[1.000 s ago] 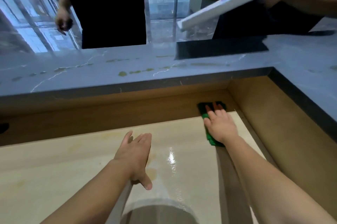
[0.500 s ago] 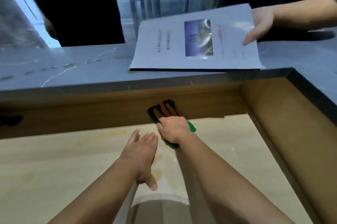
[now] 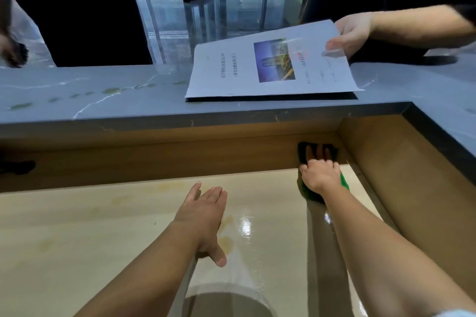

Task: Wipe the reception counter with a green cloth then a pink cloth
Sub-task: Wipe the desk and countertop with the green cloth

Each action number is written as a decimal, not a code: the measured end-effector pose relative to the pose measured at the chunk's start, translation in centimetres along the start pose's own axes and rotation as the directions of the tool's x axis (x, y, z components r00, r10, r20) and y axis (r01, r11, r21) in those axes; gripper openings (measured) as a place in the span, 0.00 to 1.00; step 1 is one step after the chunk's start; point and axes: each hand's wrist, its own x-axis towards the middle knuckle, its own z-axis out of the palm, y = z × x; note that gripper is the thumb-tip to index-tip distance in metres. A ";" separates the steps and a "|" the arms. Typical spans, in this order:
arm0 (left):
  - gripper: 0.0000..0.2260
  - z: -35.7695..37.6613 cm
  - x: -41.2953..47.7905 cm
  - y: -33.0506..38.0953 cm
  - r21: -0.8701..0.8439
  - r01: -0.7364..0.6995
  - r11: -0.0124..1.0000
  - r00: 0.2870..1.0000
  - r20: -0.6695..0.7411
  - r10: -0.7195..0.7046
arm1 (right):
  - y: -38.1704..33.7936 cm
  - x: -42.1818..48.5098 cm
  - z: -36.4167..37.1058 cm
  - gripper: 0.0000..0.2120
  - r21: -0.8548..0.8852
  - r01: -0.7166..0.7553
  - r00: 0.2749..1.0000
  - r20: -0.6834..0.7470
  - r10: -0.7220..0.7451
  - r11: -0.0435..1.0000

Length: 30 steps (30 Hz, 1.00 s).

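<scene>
My right hand [image 3: 319, 175] presses a green cloth [image 3: 343, 182] flat onto the beige lower counter [image 3: 77, 239], at its far right corner against the wooden back wall. Only the cloth's edges show around the hand; its dark mirror image sits in the glossy wall just above. My left hand [image 3: 206, 216] hovers or rests flat over the middle of the counter, fingers together, holding nothing. A wet sheen lies between the two hands. No pink cloth is in view.
A raised grey marble ledge [image 3: 103, 95] with greenish smears runs across the back and down the right side. Another person's hand [image 3: 347, 35] holds a printed document [image 3: 268, 64] on it. A second person in black [image 3: 77, 7] stands beyond, at left.
My right hand has swept the green cloth from the middle of the back edge to the right corner. The document has shifted slightly right. My left hand has stayed put.
</scene>
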 end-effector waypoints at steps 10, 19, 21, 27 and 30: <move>0.62 3.1 -6.6 -6.0 -0.242 0.090 0.966 0.989 -0.095 -0.116 | -16.0 -5.0 2.0 0.29 0.081 0.271 0.956 0.088 -0.278 0.959; 0.63 6.5 -14.2 -17.5 -0.145 0.202 0.969 0.979 0.042 -0.198 | -34.7 -11.1 4.9 0.32 0.075 0.500 0.853 0.131 -0.506 0.863; 0.63 6.9 -14.9 -18.5 -0.100 0.193 0.976 0.980 0.055 -0.189 | -38.4 -13.3 5.7 0.35 0.081 0.587 0.790 0.158 -0.592 0.805; 0.62 7.0 -14.8 -19.2 -0.038 0.168 0.985 0.983 0.076 -0.165 | -37.8 -14.3 6.1 0.32 0.008 0.659 0.746 0.122 -0.655 0.752; 0.61 7.0 -14.9 -19.3 -0.016 0.151 0.988 0.983 0.105 -0.149 | -32.5 -12.9 5.4 0.30 0.011 0.557 0.828 0.070 -0.556 0.830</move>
